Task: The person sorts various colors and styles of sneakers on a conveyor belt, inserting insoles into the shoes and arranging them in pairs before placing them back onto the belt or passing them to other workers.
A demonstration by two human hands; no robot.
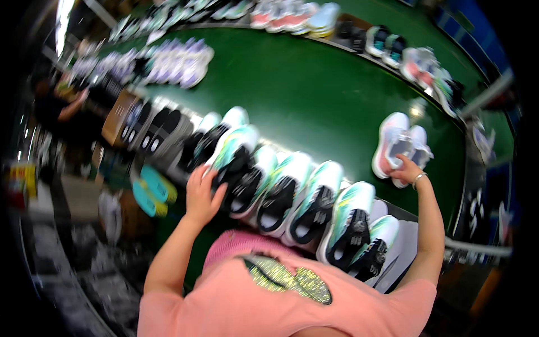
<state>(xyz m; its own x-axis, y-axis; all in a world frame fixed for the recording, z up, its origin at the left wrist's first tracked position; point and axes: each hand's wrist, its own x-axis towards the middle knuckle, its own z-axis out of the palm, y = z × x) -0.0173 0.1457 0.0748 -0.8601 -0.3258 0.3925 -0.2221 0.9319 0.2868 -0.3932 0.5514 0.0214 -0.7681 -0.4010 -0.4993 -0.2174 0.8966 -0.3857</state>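
Note:
My left hand [205, 196] is at the left part of a row of mint, white and black sneakers. Its thumb and fingers are apart, and the fingertips touch the heel end of a mint and yellow sneaker [240, 140]. To the right, my right hand [411, 172] has its fingers closed on the heel end of a pair of white and pink sneakers [391, 135] on the green table. More mint and black sneakers [325, 191] stand side by side along the near edge, between my hands. Motion blur softens the fingertips.
White and lilac sneakers [178, 62] sit at the far left of the green table [297, 84]. A curved conveyor with several shoes [286, 16] runs along the far side. Black shoes [163, 129] and a cardboard box [119, 117] are at left, near another person [59, 109]. Turquoise and yellow insoles [152, 191] lie below.

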